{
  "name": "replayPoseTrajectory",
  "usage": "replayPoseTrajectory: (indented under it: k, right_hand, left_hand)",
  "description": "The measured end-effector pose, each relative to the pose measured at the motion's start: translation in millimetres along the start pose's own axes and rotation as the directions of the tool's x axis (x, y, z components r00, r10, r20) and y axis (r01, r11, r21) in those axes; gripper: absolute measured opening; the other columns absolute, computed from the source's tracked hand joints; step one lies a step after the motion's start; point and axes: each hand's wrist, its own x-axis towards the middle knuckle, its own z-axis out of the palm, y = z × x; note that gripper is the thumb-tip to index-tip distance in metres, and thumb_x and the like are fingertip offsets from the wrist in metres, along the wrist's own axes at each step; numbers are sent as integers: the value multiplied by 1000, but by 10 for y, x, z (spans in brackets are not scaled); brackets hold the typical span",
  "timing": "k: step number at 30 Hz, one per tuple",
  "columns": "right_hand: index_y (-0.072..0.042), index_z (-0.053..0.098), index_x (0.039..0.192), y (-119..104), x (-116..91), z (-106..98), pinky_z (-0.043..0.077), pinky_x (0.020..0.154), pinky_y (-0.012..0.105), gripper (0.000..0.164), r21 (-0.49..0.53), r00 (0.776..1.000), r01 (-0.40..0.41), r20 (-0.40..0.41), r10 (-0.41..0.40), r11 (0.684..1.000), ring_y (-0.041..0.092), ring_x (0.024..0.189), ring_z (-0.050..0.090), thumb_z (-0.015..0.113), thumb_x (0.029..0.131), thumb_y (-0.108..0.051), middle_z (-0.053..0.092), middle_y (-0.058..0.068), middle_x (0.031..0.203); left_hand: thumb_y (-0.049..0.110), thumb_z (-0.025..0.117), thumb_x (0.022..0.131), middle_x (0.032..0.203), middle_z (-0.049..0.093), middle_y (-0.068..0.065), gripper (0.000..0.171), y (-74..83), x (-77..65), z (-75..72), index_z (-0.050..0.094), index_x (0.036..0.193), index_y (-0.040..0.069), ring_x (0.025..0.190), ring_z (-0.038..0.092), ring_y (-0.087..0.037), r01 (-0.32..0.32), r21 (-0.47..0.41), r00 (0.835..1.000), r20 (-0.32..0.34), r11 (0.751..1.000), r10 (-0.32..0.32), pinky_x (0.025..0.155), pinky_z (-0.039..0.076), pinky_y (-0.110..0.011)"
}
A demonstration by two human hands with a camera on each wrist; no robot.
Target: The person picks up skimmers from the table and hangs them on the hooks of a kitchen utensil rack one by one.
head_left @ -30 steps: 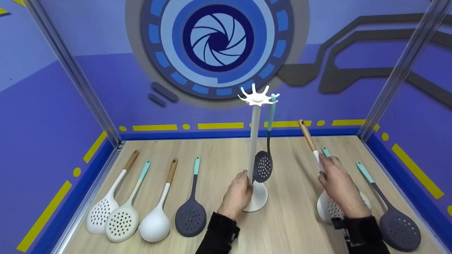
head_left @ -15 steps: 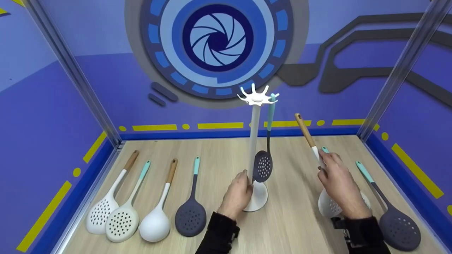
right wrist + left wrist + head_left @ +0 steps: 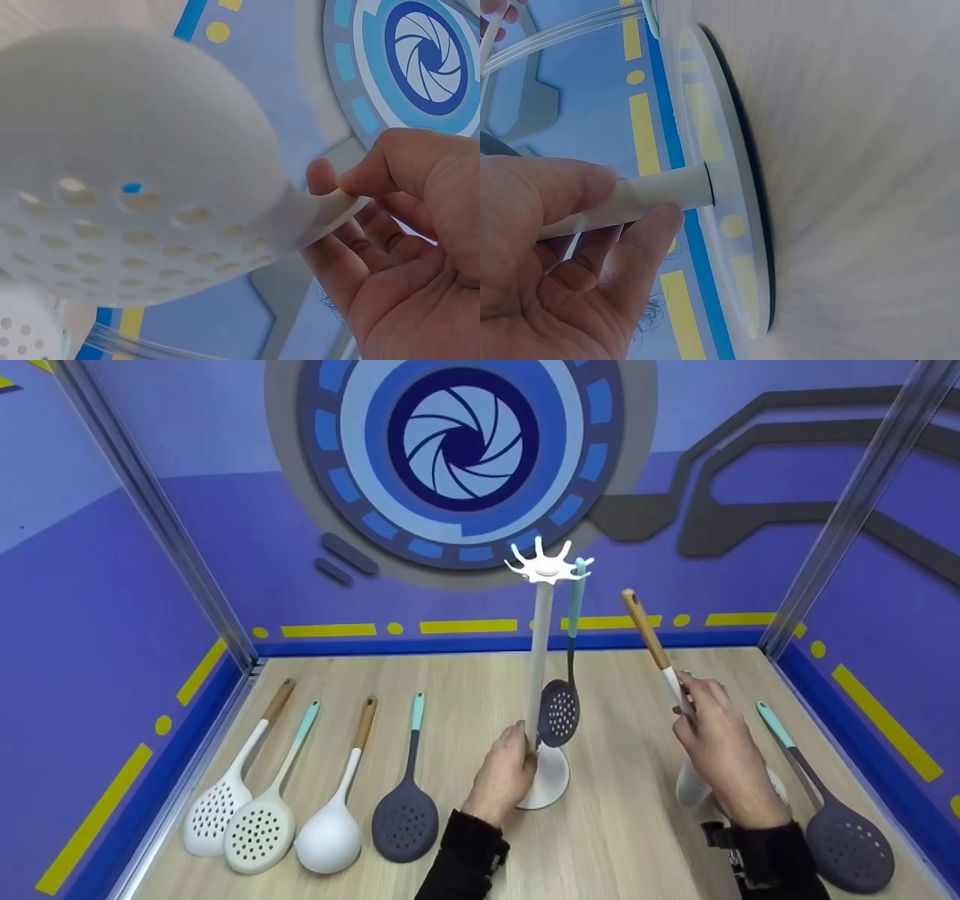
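My left hand (image 3: 501,776) grips the lower pole of a white utensil stand (image 3: 541,652), just above its round base (image 3: 731,225). From one of the stand's top hooks hangs a dark skimmer (image 3: 560,712) with a mint handle. To the right, my right hand (image 3: 727,757) pinches the white neck of a perforated ladle (image 3: 150,142). Its wooden handle (image 3: 646,634) points up and leans left, toward the stand. In the head view the hand covers most of the bowl; the right wrist view shows the rounded, holed bowl close up.
On the left of the wooden table lie a white slotted turner (image 3: 217,817), a cream skimmer (image 3: 259,832), a white ladle (image 3: 330,840) and a dark slotted turner (image 3: 405,819). Another dark turner (image 3: 850,844) lies far right. A pale perforated utensil (image 3: 26,326) lies beneath my right hand.
The perforated ladle's handle has risen and shifted left, and less of its bowl shows beside my right hand. My left hand and the stand have stayed in place.
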Motion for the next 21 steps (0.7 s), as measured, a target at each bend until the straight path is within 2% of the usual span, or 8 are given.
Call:
replayPoseTrajectory:
  k: [5,10,12,16,21]
  right_hand:
    - [7,53,166,-19,-3,-14,69,94,66,59,3,999,31,-17,-31,1000,54,128,77,63,108,10,63,32,148]
    - [5,56,161,-55,-17,-27,69,82,55,57,-12,994,85,-61,-85,996,49,118,81,64,106,13,67,30,142]
    - [4,56,160,-77,-25,-39,69,81,55,56,-18,993,94,-68,-95,995,49,117,81,64,106,13,67,30,142]
    - [5,57,159,-111,-30,-61,69,80,56,55,-24,992,100,-74,-102,995,49,116,81,64,105,13,67,30,141]
    - [6,58,157,-132,-28,-67,69,84,62,54,-29,989,116,-94,-118,993,49,116,80,65,105,14,68,30,139]
  left_hand:
    - [-3,71,108,119,75,-13,23,-7,-4,-4,67,129,5,120,80,-33,7,-3,1000,6,1000,-7,106,69,-54]
    - [-4,72,108,107,69,-7,19,-17,1,0,66,124,6,102,71,-19,4,22,1000,5,1000,-4,93,68,-46]
    - [-4,71,108,107,68,-6,19,-12,2,5,67,124,6,101,70,-17,14,27,1000,9,1000,-14,93,68,-45]
    - [-3,71,109,114,73,-9,24,-4,0,6,68,131,5,112,77,-23,23,27,1000,12,999,-24,100,69,-49]
    - [-2,71,109,121,75,-13,38,-1,-3,6,66,147,-4,119,79,-30,15,32,1000,9,999,-16,105,69,-50]
